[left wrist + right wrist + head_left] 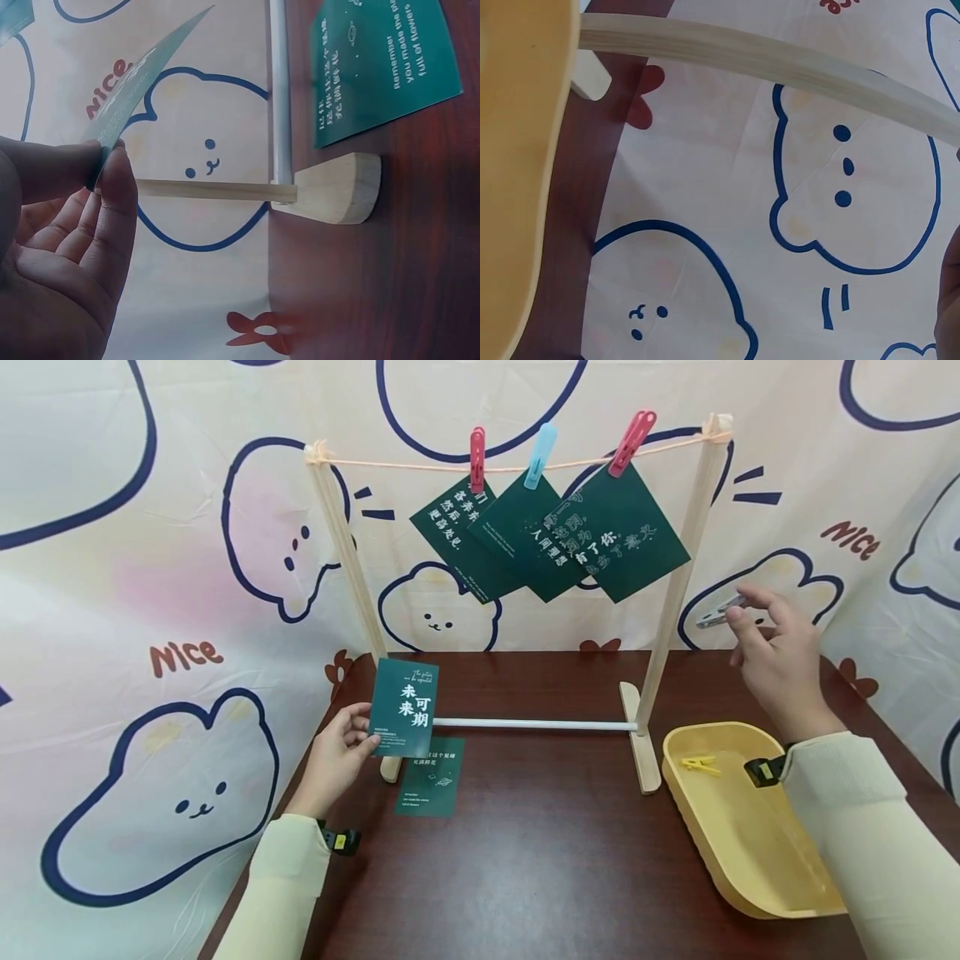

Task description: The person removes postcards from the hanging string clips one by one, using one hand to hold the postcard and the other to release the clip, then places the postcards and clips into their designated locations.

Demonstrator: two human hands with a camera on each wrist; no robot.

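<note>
In the head view my left hand point(339, 752) pinches a dark green card point(405, 706) with white lettering by its lower left edge. The left wrist view shows that card point(142, 82) nearly edge-on between thumb and fingers. Over on the right, my raised right hand point(780, 652) holds a greyish clothespin point(722, 612) at its fingertips. Three green cards hang from a cord point(405, 465): two by red clothespins point(477, 460), the middle one by a blue clothespin point(540, 456). Another green card point(427, 793) lies on the table, partly behind the held one.
A wooden frame point(686, 552) carries the cord, with a white rod point(532, 725) across its base. Right of its foot stands a yellow basket point(712, 852) with a yellow clothespin point(701, 766) inside. Behind hangs a bear-patterned curtain point(465, 410). The brown table point(525, 860) lies below.
</note>
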